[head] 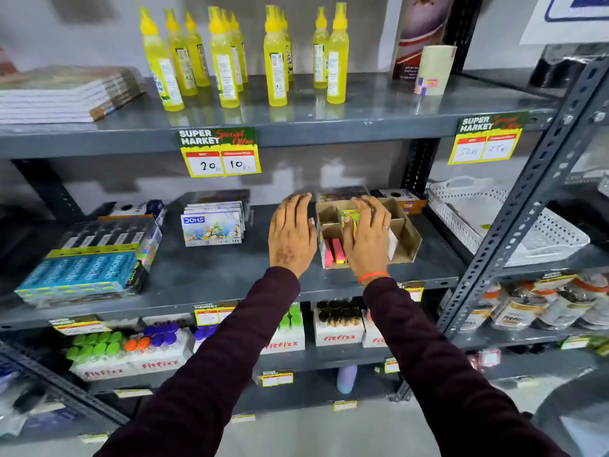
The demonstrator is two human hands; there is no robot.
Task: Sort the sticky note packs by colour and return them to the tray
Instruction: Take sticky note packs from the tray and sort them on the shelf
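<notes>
A brown cardboard tray [407, 232] with dividers stands on the middle shelf. Pink sticky note packs [336, 251] stand upright in its front left compartment, with a yellow edge beside them. A yellow-green sticky note pack [349, 215] shows in the middle compartment, partly under my right hand [369, 239], which lies over the tray with fingers curled around it. My left hand [291, 235] hovers flat just left of the tray, fingers apart, holding nothing. The right compartments are partly hidden by my right hand.
DOMS boxes [212, 225] sit left of the tray, blue packs [89, 265] further left. A white perforated basket [514, 222] stands on the neighbouring shelf to the right. Yellow glue bottles [224, 61] line the upper shelf. A slotted steel post [527, 206] rises at right.
</notes>
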